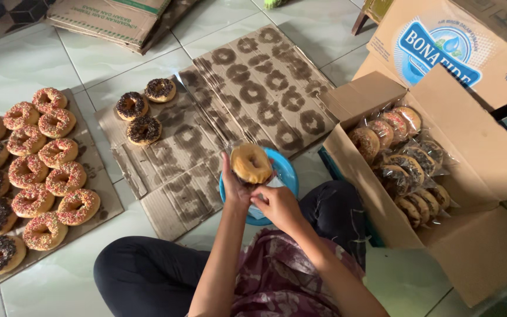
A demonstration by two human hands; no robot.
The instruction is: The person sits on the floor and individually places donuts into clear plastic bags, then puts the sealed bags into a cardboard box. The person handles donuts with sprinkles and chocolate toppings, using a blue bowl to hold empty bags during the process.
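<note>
Doughnuts are partly bagged, judging by how things lie. The left hand (236, 186) has its fingers closed around a plain glazed doughnut (252, 163) that sits in a clear plastic bag (247, 154), held upright above a blue plate (284, 171). The right hand (277, 203), just below and touching the bag's lower end, pinches the plastic with curled fingers; what exactly it grips there is hard to tell. To the right of the grip, an open cardboard box (470, 194) already holds a stack of wrapped doughnuts (403, 161), so a good share looks done. To the left of the grip, three chocolate doughnuts (143, 107) lie bare on a sheet of flattened cardboard (253, 88), whose many greasy ring marks suggest that most of its load has been lifted off. Further left, a second cardboard sheet (98, 194) carries rows of sprinkled doughnuts (42, 170), pink-flecked and chocolate, all unwrapped. That batch appears to be the larger part left, along with the three loose ones.
</note>
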